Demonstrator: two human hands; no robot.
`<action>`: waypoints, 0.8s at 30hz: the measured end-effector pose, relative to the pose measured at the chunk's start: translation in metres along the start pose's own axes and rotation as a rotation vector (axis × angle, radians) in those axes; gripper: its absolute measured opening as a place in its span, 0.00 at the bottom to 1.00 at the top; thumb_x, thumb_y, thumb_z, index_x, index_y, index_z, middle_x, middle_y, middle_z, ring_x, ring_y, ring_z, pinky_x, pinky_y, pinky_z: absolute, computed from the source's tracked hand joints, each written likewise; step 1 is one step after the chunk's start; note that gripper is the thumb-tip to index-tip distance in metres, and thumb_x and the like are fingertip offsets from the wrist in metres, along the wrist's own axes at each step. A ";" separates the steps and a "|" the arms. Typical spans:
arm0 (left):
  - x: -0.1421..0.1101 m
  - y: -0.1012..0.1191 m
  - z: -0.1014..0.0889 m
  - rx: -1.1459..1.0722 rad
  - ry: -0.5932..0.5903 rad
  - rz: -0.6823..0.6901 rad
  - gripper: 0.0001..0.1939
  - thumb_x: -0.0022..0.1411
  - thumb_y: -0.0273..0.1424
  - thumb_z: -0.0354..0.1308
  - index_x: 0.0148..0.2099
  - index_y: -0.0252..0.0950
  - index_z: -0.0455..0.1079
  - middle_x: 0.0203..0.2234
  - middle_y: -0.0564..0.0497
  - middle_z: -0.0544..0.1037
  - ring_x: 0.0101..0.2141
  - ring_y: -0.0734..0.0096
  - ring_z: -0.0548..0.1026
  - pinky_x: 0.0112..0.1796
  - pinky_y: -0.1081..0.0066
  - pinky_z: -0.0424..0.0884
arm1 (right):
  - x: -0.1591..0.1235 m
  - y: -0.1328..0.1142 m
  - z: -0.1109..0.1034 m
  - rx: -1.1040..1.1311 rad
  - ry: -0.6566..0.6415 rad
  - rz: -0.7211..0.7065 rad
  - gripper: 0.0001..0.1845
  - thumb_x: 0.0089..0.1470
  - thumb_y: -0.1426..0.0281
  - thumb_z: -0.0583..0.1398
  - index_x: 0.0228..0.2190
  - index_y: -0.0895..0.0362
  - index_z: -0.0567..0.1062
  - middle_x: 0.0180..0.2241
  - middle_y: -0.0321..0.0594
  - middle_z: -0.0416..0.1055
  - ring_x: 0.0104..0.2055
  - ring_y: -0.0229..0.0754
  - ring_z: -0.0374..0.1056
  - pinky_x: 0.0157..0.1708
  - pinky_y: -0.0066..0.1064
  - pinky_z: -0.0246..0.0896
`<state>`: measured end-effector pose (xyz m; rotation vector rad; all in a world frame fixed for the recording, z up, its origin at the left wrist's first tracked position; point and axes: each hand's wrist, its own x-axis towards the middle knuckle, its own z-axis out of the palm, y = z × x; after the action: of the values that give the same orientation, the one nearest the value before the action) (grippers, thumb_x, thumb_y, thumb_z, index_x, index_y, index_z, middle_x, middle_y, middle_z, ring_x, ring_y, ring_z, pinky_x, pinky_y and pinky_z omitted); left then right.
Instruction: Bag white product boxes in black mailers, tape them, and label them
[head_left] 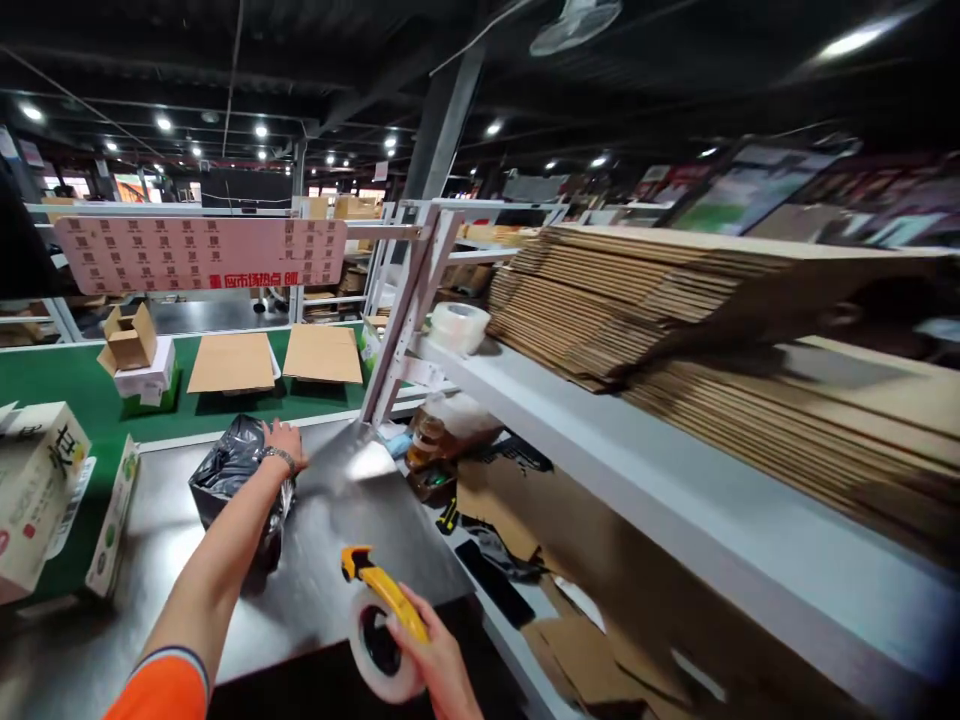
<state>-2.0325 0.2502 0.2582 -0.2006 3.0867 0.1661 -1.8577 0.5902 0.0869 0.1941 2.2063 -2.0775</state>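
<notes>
My left hand [283,445], with a bracelet at the wrist, grips the far right side of a package wrapped in shiny black plastic [232,460]. The package rests on the metal tabletop [352,520], partly hidden behind my forearm. In my right hand [439,650], at the lower middle, is a yellow tape dispenser [390,595] with a roll of clear tape [367,660] on it. My fingers are closed round its handle, and the dispenser is held at the table's near edge, apart from the package.
A green conveyor [225,415] with several cartons runs behind the table. A white printed box [34,490] stands at left. To the right, a grey shelf [570,430] bears stacked flat cardboard [600,290] and tape rolls [457,328]. Below it lies a yellow-black cutter [448,516].
</notes>
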 end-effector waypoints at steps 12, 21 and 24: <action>-0.148 0.017 0.051 -0.536 -0.053 0.653 0.25 0.65 0.56 0.69 0.31 0.39 0.78 0.34 0.44 0.84 0.48 0.53 0.82 0.75 0.43 0.56 | 0.030 -0.090 -0.049 0.274 -0.185 -0.098 0.45 0.45 0.56 0.80 0.62 0.52 0.80 0.55 0.50 0.84 0.48 0.52 0.83 0.44 0.37 0.82; -0.210 0.067 0.029 -1.628 -0.050 -0.187 0.43 0.59 0.72 0.63 0.44 0.34 0.84 0.42 0.41 0.87 0.43 0.55 0.83 0.50 0.57 0.80 | 0.034 -0.134 -0.033 -0.061 -0.527 -0.415 0.33 0.48 0.62 0.76 0.56 0.52 0.87 0.54 0.51 0.86 0.54 0.58 0.84 0.55 0.43 0.84; -0.210 0.077 0.028 -1.729 -0.001 -0.447 0.40 0.47 0.70 0.73 0.40 0.37 0.85 0.38 0.42 0.88 0.40 0.55 0.84 0.46 0.59 0.81 | 0.041 -0.145 -0.028 -0.199 -0.582 -0.597 0.30 0.47 0.67 0.74 0.55 0.50 0.88 0.51 0.48 0.87 0.50 0.56 0.85 0.49 0.38 0.86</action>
<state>-1.8331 0.3562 0.2489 -0.8025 1.8249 2.4906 -1.9219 0.6102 0.2244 -1.0585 2.2072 -1.7685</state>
